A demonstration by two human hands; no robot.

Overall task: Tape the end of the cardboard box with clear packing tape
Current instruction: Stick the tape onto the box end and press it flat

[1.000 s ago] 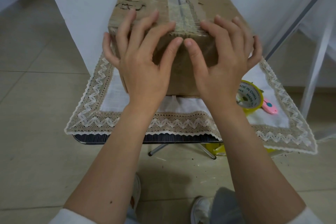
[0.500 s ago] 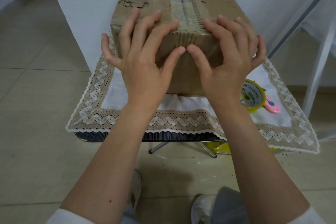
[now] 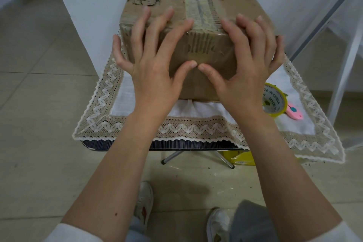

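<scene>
Your thumbs have slid down the cardboard box (image 3: 198,49) end; left hand (image 3: 155,67) and right hand (image 3: 249,65) press with fingers spread wide beside the clear packing tape (image 3: 198,19) at frame centre.

head cam | worn on head | faces forward-down | close over cardboard box (image 3: 198,49) end

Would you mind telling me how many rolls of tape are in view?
1. The tape roll lies on the cloth at the table's right, beside the pink cutter, partly behind the right hand. Others may be hidden behind the box.
</scene>
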